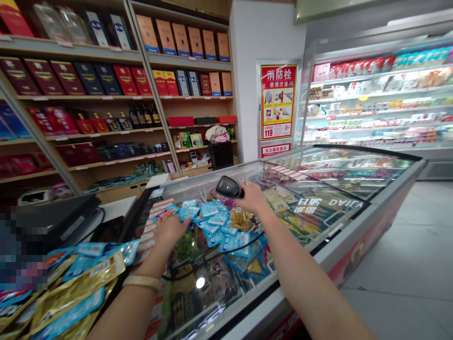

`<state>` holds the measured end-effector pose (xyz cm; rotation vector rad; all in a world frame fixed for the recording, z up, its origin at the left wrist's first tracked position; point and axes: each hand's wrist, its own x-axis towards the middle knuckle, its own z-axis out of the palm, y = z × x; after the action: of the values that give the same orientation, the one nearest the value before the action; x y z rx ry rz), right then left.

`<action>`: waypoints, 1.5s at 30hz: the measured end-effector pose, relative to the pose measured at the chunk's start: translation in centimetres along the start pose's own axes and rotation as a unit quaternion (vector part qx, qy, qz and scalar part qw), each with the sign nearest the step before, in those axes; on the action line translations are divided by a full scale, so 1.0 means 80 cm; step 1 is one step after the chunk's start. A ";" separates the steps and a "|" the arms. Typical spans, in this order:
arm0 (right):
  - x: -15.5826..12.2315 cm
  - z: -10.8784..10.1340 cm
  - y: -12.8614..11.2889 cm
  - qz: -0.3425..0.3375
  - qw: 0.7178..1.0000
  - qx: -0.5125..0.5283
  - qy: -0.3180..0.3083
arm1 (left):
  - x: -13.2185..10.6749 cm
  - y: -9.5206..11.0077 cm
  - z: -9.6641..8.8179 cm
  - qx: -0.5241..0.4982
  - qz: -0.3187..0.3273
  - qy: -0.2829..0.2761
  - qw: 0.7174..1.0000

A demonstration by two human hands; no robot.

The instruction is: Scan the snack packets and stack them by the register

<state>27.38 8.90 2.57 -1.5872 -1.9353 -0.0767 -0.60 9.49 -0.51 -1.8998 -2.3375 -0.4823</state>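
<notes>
My right hand (250,197) is closed around the handle of a black barcode scanner (229,187), its head pointing left above the packets. Small blue snack packets (216,218) lie in a loose pile on the glass lid of a chest freezer (348,175). Beside them, below the scanner, is a gold packet (242,219). At the pile's left edge, my left hand (169,232) reaches over the packets, thumb spread away from the fingers; the fingertips are partly hidden. The scanner's black cable (226,252) curves across the glass under my forearms.
More gold and blue packets (78,302) are heaped at lower left, by a black checkout device (67,215) on a counter. Shelves with boxed bottles (90,78) line the left wall. A lit refrigerated display (378,104) stands at back right. Tiled floor (414,250) runs along the freezer's right side.
</notes>
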 end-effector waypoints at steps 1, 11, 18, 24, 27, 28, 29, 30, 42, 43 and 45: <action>0.000 0.001 0.000 -0.003 1.000 0.001 -0.001 | -0.001 -0.001 0.001 0.013 -0.004 -0.012 1.000; -0.005 0.009 -0.015 -0.024 0.999 -0.010 -0.032 | -0.019 -0.024 -0.011 -0.004 -0.027 -0.022 0.999; -0.007 0.009 -0.023 -0.035 0.998 -0.015 -0.047 | -0.010 -0.011 -0.013 0.033 -0.091 -0.040 0.994; -0.009 0.012 -0.024 -0.040 0.997 -0.026 -0.052 | -0.018 0.000 -0.004 0.003 -0.121 -0.029 0.992; -0.009 0.014 -0.027 -0.048 0.997 -0.032 -0.056 | -0.026 -0.007 -0.008 -0.032 -0.091 0.032 0.995; -0.010 0.015 -0.029 -0.053 0.996 -0.031 -0.058 | -0.028 -0.011 -0.011 -0.050 -0.084 0.043 0.994; -0.010 0.015 -0.031 -0.062 0.996 -0.027 -0.060 | -0.029 -0.015 -0.015 -0.072 -0.078 0.049 0.993; -0.010 0.014 -0.033 -0.072 0.995 -0.023 -0.064 | -0.030 -0.019 -0.020 -0.096 -0.071 0.052 0.991; -0.027 0.016 -0.069 -0.198 0.977 0.035 -0.068 | -0.075 -0.051 -0.067 -0.252 -0.048 0.130 0.958; -0.028 0.017 -0.070 -0.202 0.976 0.032 -0.070 | -0.077 -0.051 -0.066 -0.259 -0.053 0.123 0.956; -0.029 0.019 -0.072 -0.208 0.975 0.031 -0.075 | -0.078 -0.050 -0.065 -0.267 -0.058 0.111 0.955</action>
<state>21.73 5.97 2.08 -1.1539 -2.3400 -0.0692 -3.76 1.37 2.00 -1.7644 -2.3326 -1.3834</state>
